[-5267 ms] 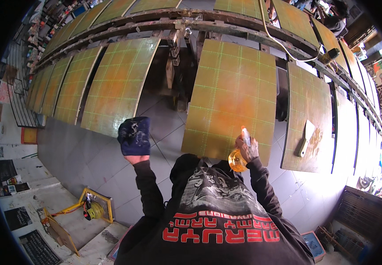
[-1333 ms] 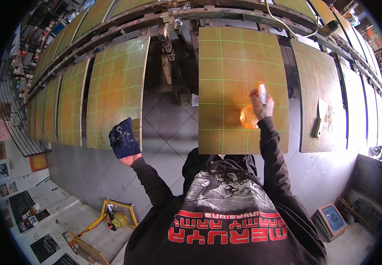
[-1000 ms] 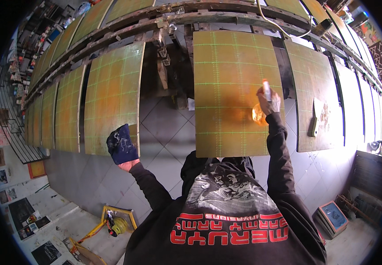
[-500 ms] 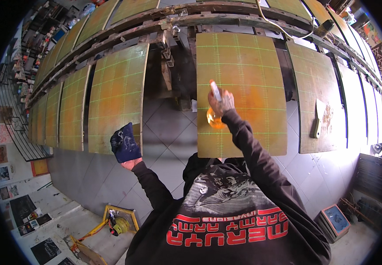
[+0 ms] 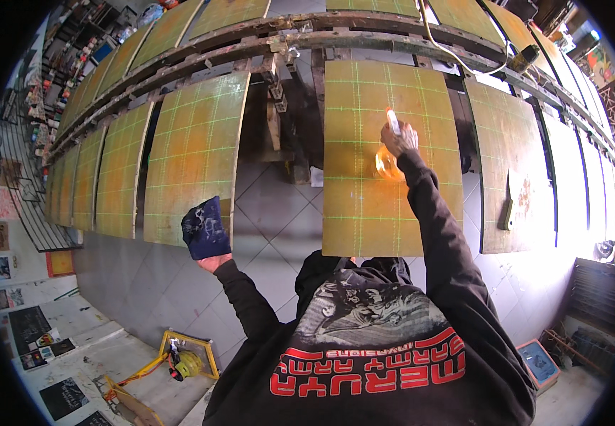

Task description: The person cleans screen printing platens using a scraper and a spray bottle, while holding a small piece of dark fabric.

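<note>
My right hand (image 5: 404, 139) is closed round the neck of a spray bottle (image 5: 387, 165) with orange liquid in its round body and a white-and-orange spray head. It holds the bottle over the far half of a yellow-brown board (image 5: 371, 227) marked with green grid lines. At the left, my left hand (image 5: 214, 263) grips a folded dark blue cloth (image 5: 206, 231) with pale smears, near the front edge of another gridded board (image 5: 190, 149). The cloth covers most of the left fingers.
More boards lie in rows along dark wooden rails (image 5: 321, 39). On the board to the right (image 5: 510, 142) rests a scraper (image 5: 509, 206). A pale cable (image 5: 439, 42) hangs over the rails. Behind me at lower left stands a yellow frame (image 5: 211, 355); a framed screen (image 5: 539, 361) is at lower right.
My right hand has carried the spray bottle to the right and farther away across the middle board. My left hand stays almost in place with the cloth. The view has shifted slightly.
</note>
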A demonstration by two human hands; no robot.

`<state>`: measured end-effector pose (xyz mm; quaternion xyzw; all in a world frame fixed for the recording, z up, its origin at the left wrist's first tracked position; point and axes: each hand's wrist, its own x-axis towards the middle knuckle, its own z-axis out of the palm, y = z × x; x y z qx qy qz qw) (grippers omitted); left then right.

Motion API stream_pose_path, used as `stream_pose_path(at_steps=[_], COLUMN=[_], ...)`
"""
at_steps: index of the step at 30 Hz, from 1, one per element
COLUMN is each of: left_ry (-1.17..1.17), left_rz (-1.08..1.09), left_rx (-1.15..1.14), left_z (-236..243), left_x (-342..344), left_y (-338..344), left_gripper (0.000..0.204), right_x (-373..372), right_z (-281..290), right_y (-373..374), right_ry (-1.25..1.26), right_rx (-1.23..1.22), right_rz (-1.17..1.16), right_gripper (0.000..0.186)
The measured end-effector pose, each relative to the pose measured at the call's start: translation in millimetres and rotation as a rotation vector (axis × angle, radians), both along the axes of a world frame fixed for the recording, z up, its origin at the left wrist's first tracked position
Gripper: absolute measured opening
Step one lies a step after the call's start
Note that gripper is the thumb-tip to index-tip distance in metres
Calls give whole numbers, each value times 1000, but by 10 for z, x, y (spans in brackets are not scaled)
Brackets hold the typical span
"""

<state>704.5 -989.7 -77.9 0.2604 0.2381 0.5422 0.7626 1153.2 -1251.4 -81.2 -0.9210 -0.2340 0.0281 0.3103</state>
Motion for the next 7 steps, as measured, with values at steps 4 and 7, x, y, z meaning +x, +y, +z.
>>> stream_pose_path(at_steps=[4, 7], left_ry=[22, 20], left_rz=[7, -9], left_rx=[-17, -30], left_z=[-36, -73], left_x=[-33, -70], left_y=[25, 43], left_gripper=[51, 52], right_x=[-735, -1140], right_z=[97, 1], right_y=[-484, -734], right_ry=[-90, -666], right_rx=[-46, 109], right_rz=[288, 494], right_gripper=[42, 57])
